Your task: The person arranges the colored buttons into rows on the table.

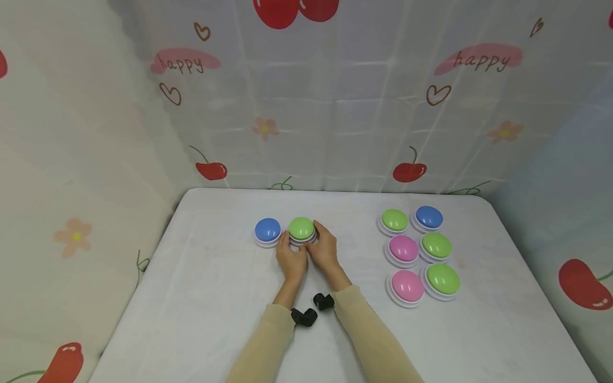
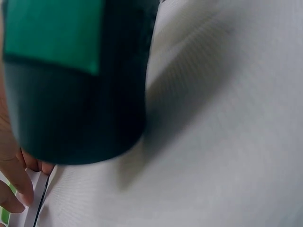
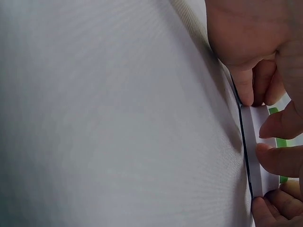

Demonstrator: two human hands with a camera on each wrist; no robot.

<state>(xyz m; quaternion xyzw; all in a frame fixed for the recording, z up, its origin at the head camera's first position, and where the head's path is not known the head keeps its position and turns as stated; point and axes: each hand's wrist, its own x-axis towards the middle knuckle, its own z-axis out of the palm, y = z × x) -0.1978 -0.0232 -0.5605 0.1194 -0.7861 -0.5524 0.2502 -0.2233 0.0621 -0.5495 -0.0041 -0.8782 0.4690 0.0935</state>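
A green dome push button (image 1: 301,228) with a round white base is held from both sides near the back of the table. My left hand (image 1: 292,263) grips the left side of its base, thumb at the front. On the other side, my right hand (image 1: 326,252) curls its fingers round the base, its thumb also at the front. Both thumbs press the white base (image 3: 256,163) in the right wrist view, where the base sits right at the cloth. Just left of it stands a blue push button (image 1: 267,229), close beside my left fingers.
Two columns of push buttons stand to the right, including a blue one (image 1: 429,216), a pink one (image 1: 407,285) and a green one (image 1: 442,279). Black wrist cameras (image 1: 304,317) sit close together. A printed curtain (image 1: 330,138) rises behind the white table (image 1: 191,319).
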